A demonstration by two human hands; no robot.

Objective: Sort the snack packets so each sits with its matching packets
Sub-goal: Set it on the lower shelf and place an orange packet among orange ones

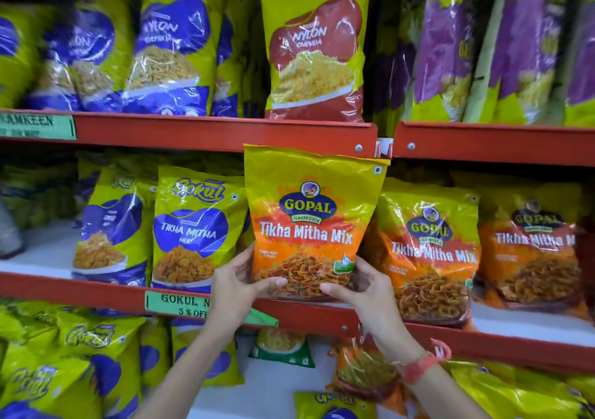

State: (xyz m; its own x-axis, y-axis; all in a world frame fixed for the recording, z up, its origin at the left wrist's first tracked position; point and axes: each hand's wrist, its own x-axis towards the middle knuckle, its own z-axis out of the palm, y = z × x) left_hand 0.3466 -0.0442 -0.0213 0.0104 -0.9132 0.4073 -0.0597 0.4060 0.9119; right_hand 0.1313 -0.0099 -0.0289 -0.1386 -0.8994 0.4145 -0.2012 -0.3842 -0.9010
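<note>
A yellow-and-orange Gopal Tikha Mitha Mix packet [309, 219] is held upright at the front edge of the middle shelf. My left hand [240, 285] grips its lower left corner and my right hand [363, 291] grips its lower right corner, thumbs on the front. To its right stand two matching Gopal Tikha Mitha Mix packets [428, 251]. To its left stand blue-and-yellow Gokul Tikha Mitha Mix packets [196, 228].
The red shelf edges [199, 132] run across at three levels. On the top shelf are blue Nylon packets [174, 51], a red Nylon Chevda packet [314, 55] and purple packets [450, 48]. The bottom shelf holds Gokul packets [80, 354], a green packet [283, 348] and an orange packet [363, 370].
</note>
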